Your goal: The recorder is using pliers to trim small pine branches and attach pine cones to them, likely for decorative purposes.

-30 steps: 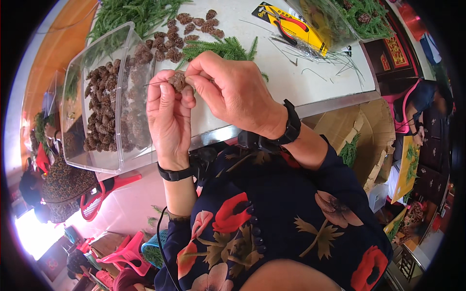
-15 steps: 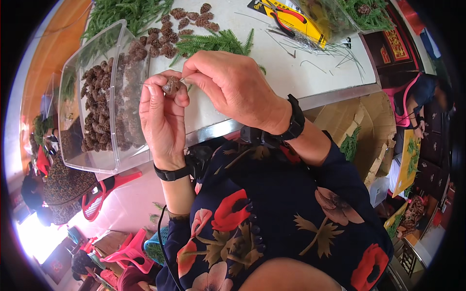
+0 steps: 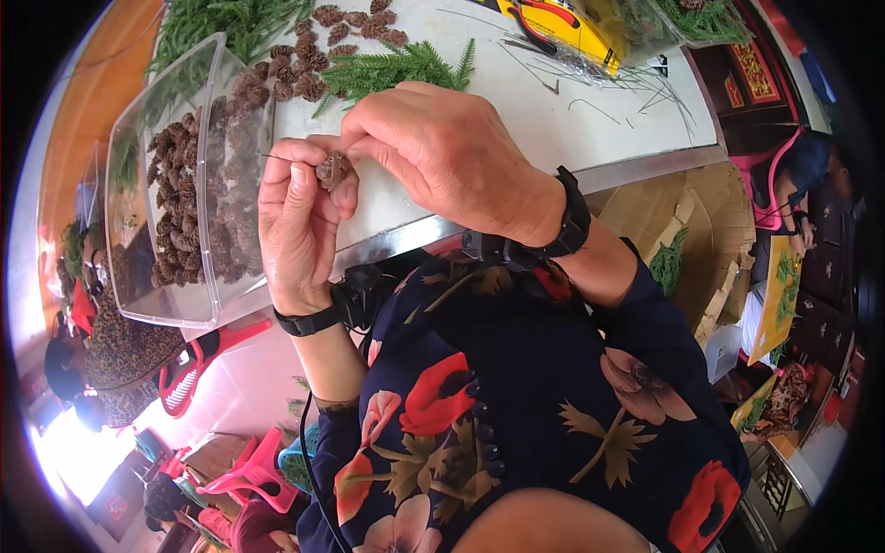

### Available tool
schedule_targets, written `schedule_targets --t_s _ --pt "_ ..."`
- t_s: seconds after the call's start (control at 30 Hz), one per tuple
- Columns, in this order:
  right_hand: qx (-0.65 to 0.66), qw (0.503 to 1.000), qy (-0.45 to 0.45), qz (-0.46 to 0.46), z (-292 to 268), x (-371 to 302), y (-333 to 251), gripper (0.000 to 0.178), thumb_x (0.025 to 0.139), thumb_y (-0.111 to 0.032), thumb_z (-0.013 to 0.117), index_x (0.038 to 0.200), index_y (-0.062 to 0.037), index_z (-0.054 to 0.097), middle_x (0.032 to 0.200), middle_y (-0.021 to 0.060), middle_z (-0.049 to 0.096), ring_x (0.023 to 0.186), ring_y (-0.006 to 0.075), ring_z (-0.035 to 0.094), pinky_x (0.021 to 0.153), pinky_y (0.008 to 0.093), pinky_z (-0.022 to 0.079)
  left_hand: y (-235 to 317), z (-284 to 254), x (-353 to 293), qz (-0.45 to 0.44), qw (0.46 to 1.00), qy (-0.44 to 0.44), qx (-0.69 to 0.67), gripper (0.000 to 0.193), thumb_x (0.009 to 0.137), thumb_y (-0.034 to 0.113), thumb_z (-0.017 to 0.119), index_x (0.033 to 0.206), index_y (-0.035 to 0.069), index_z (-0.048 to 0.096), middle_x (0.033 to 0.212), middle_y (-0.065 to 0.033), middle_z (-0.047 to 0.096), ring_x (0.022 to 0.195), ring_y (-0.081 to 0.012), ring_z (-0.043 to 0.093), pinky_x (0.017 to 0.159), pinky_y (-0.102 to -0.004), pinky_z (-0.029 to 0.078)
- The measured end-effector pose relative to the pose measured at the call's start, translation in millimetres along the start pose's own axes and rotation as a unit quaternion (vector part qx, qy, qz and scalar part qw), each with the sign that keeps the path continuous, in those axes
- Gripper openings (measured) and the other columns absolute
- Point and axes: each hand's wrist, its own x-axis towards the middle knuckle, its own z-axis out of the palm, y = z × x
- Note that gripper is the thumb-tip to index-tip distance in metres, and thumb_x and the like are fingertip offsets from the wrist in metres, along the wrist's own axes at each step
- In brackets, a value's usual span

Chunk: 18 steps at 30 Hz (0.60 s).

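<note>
Between the fingers and thumb of my left hand [image 3: 300, 221] is a small brown pine cone [image 3: 333, 171]. A thin dark wire [image 3: 281, 158] sticks out from it to the left, past my thumb. My right hand [image 3: 461, 161] is closed in a pinch just right of the cone, at the wire; its fingertips partly hide what they grip. Left of my hands stands a clear plastic box [image 3: 214, 184] with many pine cones [image 3: 180, 207] in it. More loose pine cones [image 3: 309, 60] lie on the white table [image 3: 525, 129], beside a green artificial sprig [image 3: 396, 69].
Red-handled pliers [image 3: 533, 26] and a yellow package [image 3: 576, 32] lie at the far right. Loose wires [image 3: 645, 92] are scattered near them. Greenery [image 3: 226, 32] is heaped at the far left. A cardboard box [image 3: 705, 230] stands right of the metal table edge [image 3: 406, 237].
The pine cone has turned a little in my left fingers and sits slightly lower. My right hand has shifted slightly to the right. The view has moved a little.
</note>
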Motion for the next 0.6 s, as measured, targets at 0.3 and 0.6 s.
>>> schedule_targets --t_s 0.3,0.6 --pt "-0.025 0.996 -0.074 -0.052 -6.4 0.8 4.3 0.007 0.08 -0.005 0.064 0.085 -0.0061 0.06 0.071 0.0046 0.059 0.068 0.0249 0.058 0.059 0.0348 0.046 8.9 -3.3 0.0 -0.09 0.993 -0.064 0.044 0.019 0.096 0.022 0.053 0.091 0.004 0.051 0.093 -0.0155 0.06 0.06 -0.0107 0.044 0.054 -0.0207 0.035" --pt "0.046 0.998 -0.013 0.029 -6.7 10.4 12.6 0.01 0.083 -0.007 0.064 0.091 -0.0004 0.063 0.075 0.0088 0.061 0.071 0.0224 0.061 0.063 0.031 0.047 3.2 5.2 -0.5 -0.112 0.993 0.029 0.027 0.021 0.095 0.023 0.054 0.09 0.004 0.052 0.087 -0.0131 0.059 0.057 -0.0074 0.038 0.051 -0.018 0.031"
